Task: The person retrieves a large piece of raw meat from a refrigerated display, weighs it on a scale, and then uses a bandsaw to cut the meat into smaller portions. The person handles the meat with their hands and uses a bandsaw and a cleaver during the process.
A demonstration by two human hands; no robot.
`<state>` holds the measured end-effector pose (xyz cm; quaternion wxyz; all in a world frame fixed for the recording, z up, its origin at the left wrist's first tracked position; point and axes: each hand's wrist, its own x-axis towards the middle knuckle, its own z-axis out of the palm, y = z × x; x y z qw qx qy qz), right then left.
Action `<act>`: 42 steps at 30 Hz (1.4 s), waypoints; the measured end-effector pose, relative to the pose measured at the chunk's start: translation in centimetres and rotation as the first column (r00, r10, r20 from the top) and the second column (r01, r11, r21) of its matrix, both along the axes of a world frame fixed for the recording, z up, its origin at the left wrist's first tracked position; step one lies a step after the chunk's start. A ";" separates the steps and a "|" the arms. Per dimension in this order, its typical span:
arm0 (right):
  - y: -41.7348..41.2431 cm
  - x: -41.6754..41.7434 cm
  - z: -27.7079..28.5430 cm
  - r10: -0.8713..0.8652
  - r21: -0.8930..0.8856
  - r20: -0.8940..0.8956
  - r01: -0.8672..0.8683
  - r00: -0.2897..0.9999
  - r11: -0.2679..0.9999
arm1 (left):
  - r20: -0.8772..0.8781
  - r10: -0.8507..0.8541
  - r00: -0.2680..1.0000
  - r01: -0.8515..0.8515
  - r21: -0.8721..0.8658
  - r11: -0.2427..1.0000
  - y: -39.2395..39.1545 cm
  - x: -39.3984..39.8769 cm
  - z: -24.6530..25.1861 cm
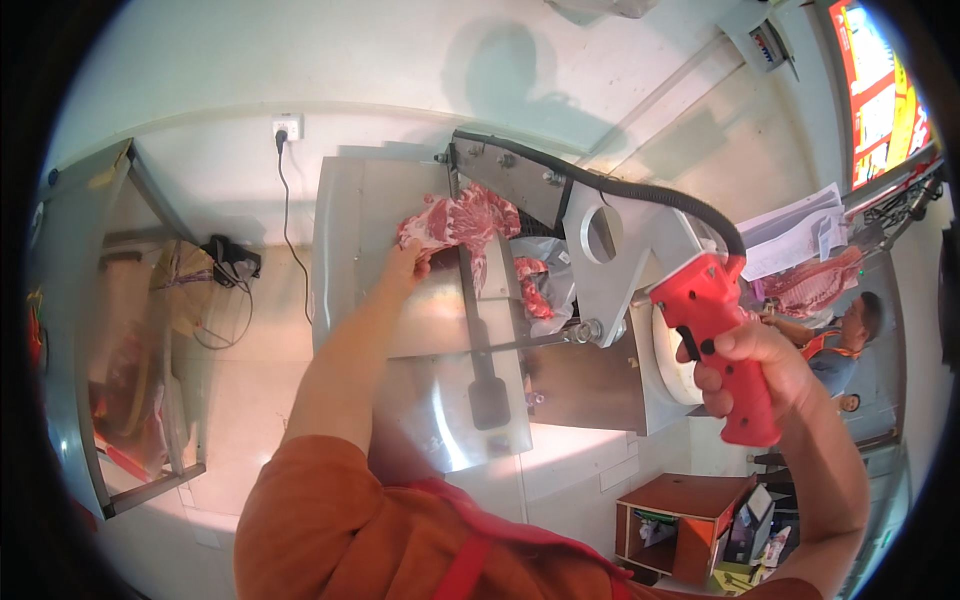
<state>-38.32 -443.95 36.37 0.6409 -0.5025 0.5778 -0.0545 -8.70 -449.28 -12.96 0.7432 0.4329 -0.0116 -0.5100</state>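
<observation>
My left hand (pixel 416 261) grips the near-left edge of a piece of raw meat (pixel 469 217) on a stainless steel table (pixel 420 337). The meat lies across a dark slot in the steel top, close to the hinged arm (pixel 517 176) of a cutting machine. My right hand (pixel 739 367) is closed round the red pistol-grip handle (pixel 701 322) on that arm, with fingers near its black trigger. Between table and arm, more raw meat (pixel 534 289) lies in a clear plastic bag (pixel 559 262). The blade cannot be made out clearly.
A black cable plugs into a wall socket (pixel 287 127). At left stands a metal-framed table (pixel 97 300). Right, beyond the handle, are hanging papers (pixel 795 225), a large slab of meat (pixel 817 281) and two other people (pixel 832 345). A wooden cabinet (pixel 675 499) stands at lower right.
</observation>
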 end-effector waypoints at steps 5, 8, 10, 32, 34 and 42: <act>1.2 -3.3 -5.0 0.027 0.153 -0.025 -0.023 0.999 0.988 | 0.378 -0.253 0.890 0.156 0.269 0.950 2.1 1.7 2.8; 3.2 -5.3 -9.8 0.063 0.170 -0.095 -0.046 0.993 0.984 | 0.355 -0.448 0.820 0.271 0.449 0.851 2.6 2.3 5.3; 4.3 -7.6 -14.3 0.089 0.188 -0.063 -0.076 0.994 0.979 | 0.375 -0.459 0.805 0.277 0.446 0.851 2.5 2.7 4.7; 8.9 -15.6 -44.9 0.062 0.005 -0.007 -0.062 0.998 0.998 | 0.635 -0.563 0.530 0.076 0.625 0.777 3.9 1.7 4.5; 8.9 -15.4 -44.8 0.050 0.006 0.001 -0.050 0.999 0.999 | 0.551 -0.478 0.684 0.095 0.583 0.807 3.2 1.2 3.9; 8.5 -15.2 -44.1 0.050 0.104 0.003 -0.050 0.999 0.993 | -0.016 -0.064 0.998 0.066 0.339 0.939 1.0 -0.5 1.3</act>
